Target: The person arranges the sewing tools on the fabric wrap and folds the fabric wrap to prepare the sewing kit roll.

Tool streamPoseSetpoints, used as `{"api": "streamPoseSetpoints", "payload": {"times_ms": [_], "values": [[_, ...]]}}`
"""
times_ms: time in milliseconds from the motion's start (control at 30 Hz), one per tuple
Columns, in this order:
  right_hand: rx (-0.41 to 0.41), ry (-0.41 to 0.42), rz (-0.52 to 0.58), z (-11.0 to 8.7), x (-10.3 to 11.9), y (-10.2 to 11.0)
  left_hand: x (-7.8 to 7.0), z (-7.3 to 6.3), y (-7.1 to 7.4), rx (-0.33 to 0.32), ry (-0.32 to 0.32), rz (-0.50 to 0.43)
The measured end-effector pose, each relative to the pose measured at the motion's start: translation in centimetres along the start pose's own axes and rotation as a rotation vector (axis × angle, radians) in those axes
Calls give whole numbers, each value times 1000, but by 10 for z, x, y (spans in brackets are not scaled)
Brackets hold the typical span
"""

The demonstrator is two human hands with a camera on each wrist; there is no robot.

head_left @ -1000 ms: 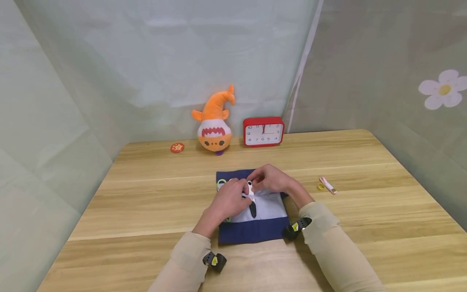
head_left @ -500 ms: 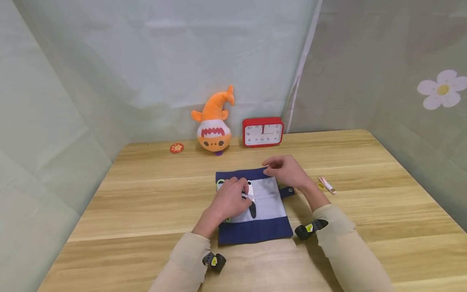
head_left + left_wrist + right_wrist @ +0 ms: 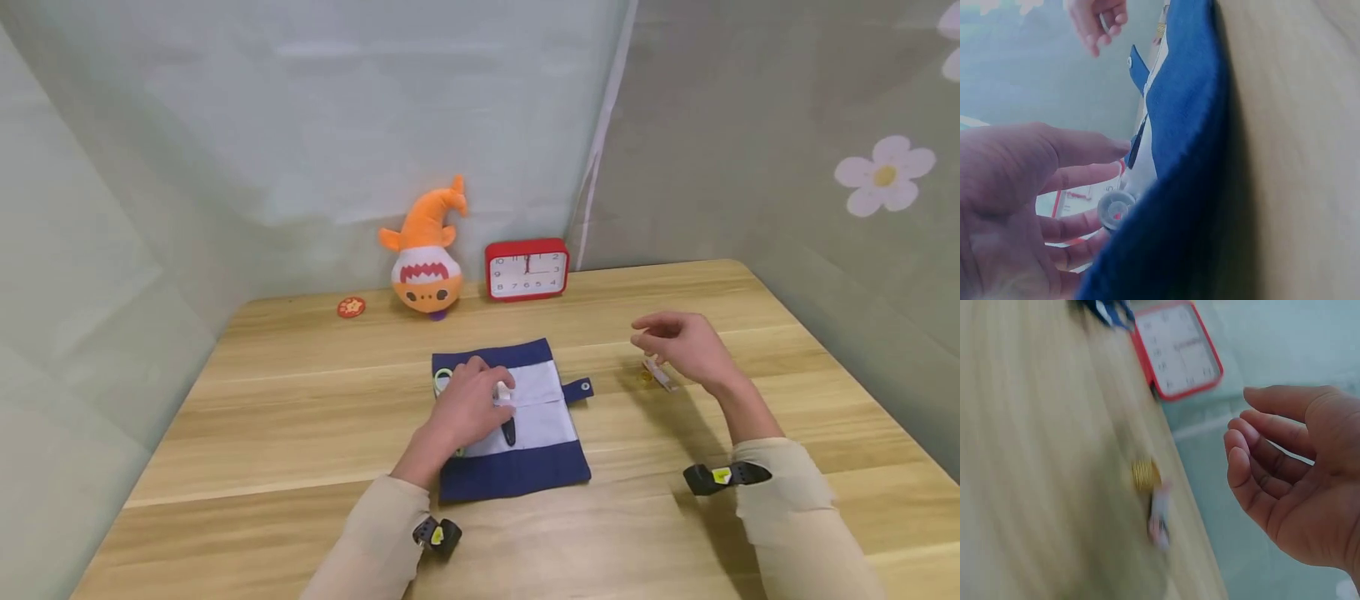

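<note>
A navy and pale-grey fabric tool roll lies unfolded on the table. Over its left half is my left hand, fingers spread and thumb apart. A tool with a black tip shows beside the thumb, the rest mostly covered. In the left wrist view a grey round piece sits by the fingertips; I cannot tell its kind. A light-green loop pokes out at the roll's left. My right hand, loosely curled and holding nothing, hovers above a yellow thread coil and a small pink-and-white strip.
A strap with a snap sticks out from the roll's right edge. Along the back stand an orange shark plush and a red clock, with a round red badge to the left. Fabric walls surround the wooden table.
My right hand has lifted off the roll and moved right, over the coil and strip. The left hand stays on the roll. The head view has shifted slightly right.
</note>
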State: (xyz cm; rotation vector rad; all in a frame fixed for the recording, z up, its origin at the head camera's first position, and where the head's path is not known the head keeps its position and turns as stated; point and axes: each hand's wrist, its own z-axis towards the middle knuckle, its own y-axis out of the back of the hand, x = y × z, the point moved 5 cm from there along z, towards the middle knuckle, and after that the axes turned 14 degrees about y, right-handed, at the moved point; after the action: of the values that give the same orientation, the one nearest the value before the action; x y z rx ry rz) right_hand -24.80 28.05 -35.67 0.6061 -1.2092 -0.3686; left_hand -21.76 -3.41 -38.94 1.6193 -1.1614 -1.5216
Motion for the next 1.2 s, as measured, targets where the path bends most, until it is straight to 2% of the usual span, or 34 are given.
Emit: {"api": "streamPoseSetpoints", "payload": {"times_ms": [167, 267, 467, 667, 1000, 1200], "values": [[-14, -27, -46, -19, -21, 20, -5, 3, -3, 33, 22, 56], [22, -60, -79, -26, -32, 23, -6, 5, -5, 40, 30, 78], [150, -111, -96, -29, -44, 14, -6, 5, -8, 23, 38, 103], [213, -142, -176, -30, -45, 8, -8, 5, -11, -9, 41, 119], [230, -154, -259, -32, -45, 5, -11, 5, -13, -37, 58, 138], [202, -162, -251, -32, -46, 9, -12, 6, -14, -37, 67, 146]]}}
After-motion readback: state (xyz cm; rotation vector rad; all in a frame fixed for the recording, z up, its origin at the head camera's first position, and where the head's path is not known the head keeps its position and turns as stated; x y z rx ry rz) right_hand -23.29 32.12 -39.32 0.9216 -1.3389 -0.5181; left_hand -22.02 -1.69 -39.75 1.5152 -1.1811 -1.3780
